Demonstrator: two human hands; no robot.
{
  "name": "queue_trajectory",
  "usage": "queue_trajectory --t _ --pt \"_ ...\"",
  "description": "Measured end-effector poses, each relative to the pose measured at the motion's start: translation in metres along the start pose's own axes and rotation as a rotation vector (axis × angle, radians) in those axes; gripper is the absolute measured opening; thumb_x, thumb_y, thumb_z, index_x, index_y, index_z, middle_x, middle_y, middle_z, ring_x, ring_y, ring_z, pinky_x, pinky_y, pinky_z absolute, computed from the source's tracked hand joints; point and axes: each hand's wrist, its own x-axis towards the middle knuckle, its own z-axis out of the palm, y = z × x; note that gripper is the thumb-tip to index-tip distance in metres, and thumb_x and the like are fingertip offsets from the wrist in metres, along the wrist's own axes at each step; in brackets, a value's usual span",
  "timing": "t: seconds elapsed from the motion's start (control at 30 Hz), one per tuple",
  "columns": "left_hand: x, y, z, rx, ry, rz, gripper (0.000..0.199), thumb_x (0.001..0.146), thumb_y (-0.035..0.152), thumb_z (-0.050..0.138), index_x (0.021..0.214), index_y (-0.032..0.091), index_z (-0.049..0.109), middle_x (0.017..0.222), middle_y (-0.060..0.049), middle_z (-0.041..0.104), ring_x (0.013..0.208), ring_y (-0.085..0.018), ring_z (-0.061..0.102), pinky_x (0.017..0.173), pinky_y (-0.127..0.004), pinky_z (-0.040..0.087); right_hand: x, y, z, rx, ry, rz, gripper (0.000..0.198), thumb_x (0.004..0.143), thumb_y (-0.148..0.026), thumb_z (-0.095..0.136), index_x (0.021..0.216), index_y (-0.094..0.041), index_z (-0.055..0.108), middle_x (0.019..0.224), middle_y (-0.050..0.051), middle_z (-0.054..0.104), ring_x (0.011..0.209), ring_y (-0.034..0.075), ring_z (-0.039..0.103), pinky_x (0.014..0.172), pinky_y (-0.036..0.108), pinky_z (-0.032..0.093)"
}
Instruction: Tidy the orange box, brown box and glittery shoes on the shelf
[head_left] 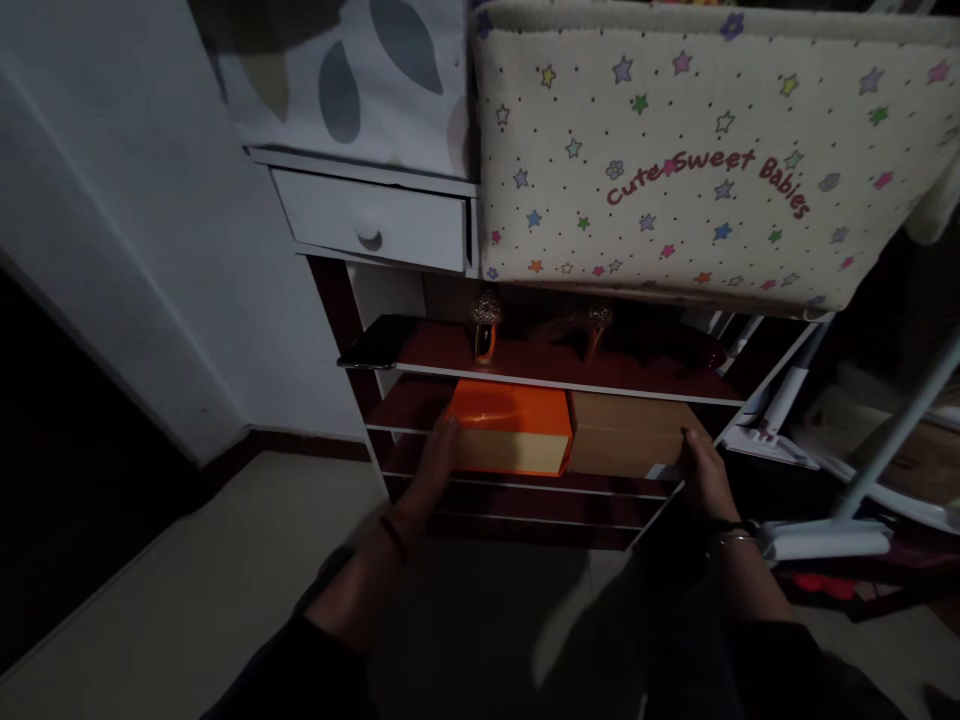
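Observation:
An orange box (512, 425) and a brown cardboard box (626, 432) sit side by side on a lower shelf of a dark red shelf unit (555, 372). My left hand (436, 462) presses against the left end of the orange box. My right hand (703, 472) rests on the right end of the brown box, so both hands bracket the pair of boxes. On the shelf above stand glittery high-heeled shoes (487, 325) and a dark phone-like slab (377, 343) at the left edge.
A white drawer (371, 217) with a round knob sits above the shelves. A cream baby cot (675, 150) with star print overhangs at the upper right. A white stand base (825, 538) lies on the floor at right. A pale wall lies to the left.

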Motion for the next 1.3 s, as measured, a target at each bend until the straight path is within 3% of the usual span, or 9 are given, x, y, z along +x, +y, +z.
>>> queue_trajectory --t 0.1,0.2,0.43,0.67,0.9,1.3 --pt "0.003 -0.002 0.0 0.016 0.045 -0.014 0.052 0.1 0.052 0.051 0.132 0.015 0.069 0.145 -0.012 0.064 0.144 -0.031 0.052 0.127 -0.045 0.034 0.001 0.003 0.006 0.005 0.028 0.0 0.067 0.076 -0.067 0.078 0.119 -0.015 0.075 0.119 0.01 0.074 0.115 0.03 0.065 0.101 0.04 0.052" --pt "0.007 -0.006 0.0 0.011 0.086 -0.014 0.049 0.098 0.053 0.053 0.123 0.015 0.072 0.139 -0.013 0.068 0.139 -0.032 0.055 0.125 -0.045 0.037 0.0 0.003 0.008 0.0 0.026 -0.009 0.066 0.077 -0.066 0.077 0.116 -0.014 0.076 0.118 0.011 0.074 0.113 0.03 0.066 0.099 0.039 0.053" --pt "0.009 -0.005 0.003 0.059 0.112 0.036 0.063 0.092 0.07 0.054 0.112 0.014 0.074 0.12 -0.015 0.074 0.124 -0.035 0.063 0.113 -0.047 0.048 0.0 0.004 0.011 -0.076 0.034 -0.034 0.075 0.078 -0.072 0.072 0.125 -0.013 0.072 0.125 0.013 0.072 0.118 0.031 0.063 0.098 0.039 0.052" --pt "0.011 -0.003 0.004 0.059 0.116 0.013 0.066 0.083 0.081 0.057 0.087 0.017 0.068 0.107 -0.016 0.074 0.115 -0.036 0.065 0.108 -0.047 0.051 0.002 0.006 0.013 -0.028 0.038 -0.024 0.077 0.075 -0.071 0.074 0.125 -0.013 0.07 0.13 0.014 0.07 0.121 0.031 0.063 0.099 0.04 0.052" --pt "0.016 -0.003 0.007 0.004 0.097 0.018 0.072 0.087 0.078 0.054 0.11 0.012 0.071 0.119 -0.018 0.073 0.118 -0.036 0.065 0.103 -0.046 0.054 0.0 0.003 0.014 -0.053 0.039 -0.003 0.079 0.072 -0.073 0.073 0.124 -0.013 0.071 0.129 0.013 0.071 0.119 0.032 0.063 0.095 0.039 0.054" --pt "0.014 0.003 0.009 -0.037 0.09 -0.041 0.069 0.087 0.074 0.057 0.117 0.013 0.071 0.126 -0.018 0.073 0.122 -0.036 0.065 0.106 -0.045 0.055 0.003 0.007 0.013 -0.116 0.041 -0.035 0.085 0.075 -0.079 0.069 0.128 -0.013 0.07 0.13 0.014 0.07 0.121 0.032 0.063 0.098 0.041 0.053"
